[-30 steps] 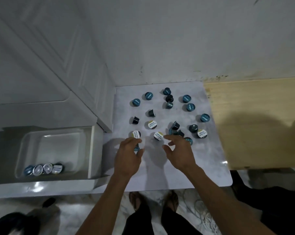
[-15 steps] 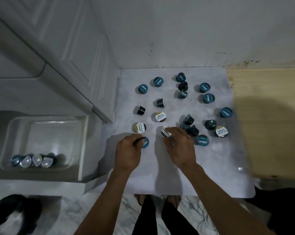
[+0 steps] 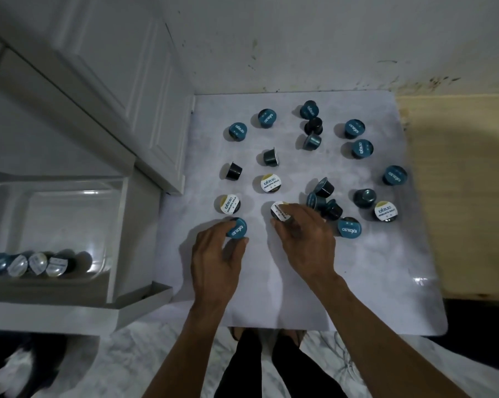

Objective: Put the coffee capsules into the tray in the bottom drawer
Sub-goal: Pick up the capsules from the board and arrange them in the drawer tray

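Note:
Several coffee capsules, teal-lidded and white-lidded, lie scattered on a pale marble-patterned mat. My left hand pinches a teal-lidded capsule at the mat's near left. My right hand grips a white-lidded capsule just to the right of it. A clear plastic tray sits in the open bottom drawer at the left, with several capsules lined along its near wall.
A white cabinet stands above the drawer, left of the mat. A wooden board lies to the right of the mat. A white wall runs behind. My legs and feet are below the mat's near edge.
Both hands came down onto capsules: the left closed round the teal one, the right round the white-lidded one. The camera moved closer and tilted down.

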Demonstrator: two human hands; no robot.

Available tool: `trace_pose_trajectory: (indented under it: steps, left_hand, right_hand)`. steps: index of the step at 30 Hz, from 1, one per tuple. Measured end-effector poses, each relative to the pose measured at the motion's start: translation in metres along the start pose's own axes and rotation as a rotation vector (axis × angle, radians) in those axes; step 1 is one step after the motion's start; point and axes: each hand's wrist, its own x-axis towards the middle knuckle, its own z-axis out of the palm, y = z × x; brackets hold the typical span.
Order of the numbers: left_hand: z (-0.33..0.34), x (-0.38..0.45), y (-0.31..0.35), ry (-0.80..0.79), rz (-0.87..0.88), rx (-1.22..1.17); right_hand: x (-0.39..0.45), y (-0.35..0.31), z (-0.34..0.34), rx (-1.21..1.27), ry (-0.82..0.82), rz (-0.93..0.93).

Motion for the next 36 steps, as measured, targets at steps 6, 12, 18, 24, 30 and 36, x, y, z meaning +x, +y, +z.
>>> trace_pose_trajectory:
  steps: [6, 12, 18, 24, 30, 36]
  left_hand:
    - [0.001, 0.003, 0.006, 0.028, -0.033, -0.025]
    - [-0.035, -0.011, 0.051, 0.007, 0.035, -0.084]
    - [-0.121, -0.025, 0.097, 0.029, 0.110, -0.187]
    - [-0.229, -0.016, 0.083, 0.133, 0.137, -0.185]
    - [-0.311, 0.025, 0.005, 0.074, 0.020, -0.107]
    - [-0.338, 0.087, -0.086, -0.192, -0.018, 0.012]
  right_hand:
    - [-0.001, -0.012, -0.017, 0.116, 0.052, -0.031]
    - [-0.007, -0.051, -0.064, 0.222, 0.077, 0.020]
    - [-0.012, -0.118, -0.103, 0.343, 0.039, 0.055]
    - [-0.015, -0.217, -0.100, 0.485, -0.062, 0.017]
    - [-0.017, -0.300, -0.034, 0.501, -0.203, -0.026]
    - [-0.011, -0.334, 0.054, 0.273, -0.326, 0.008]
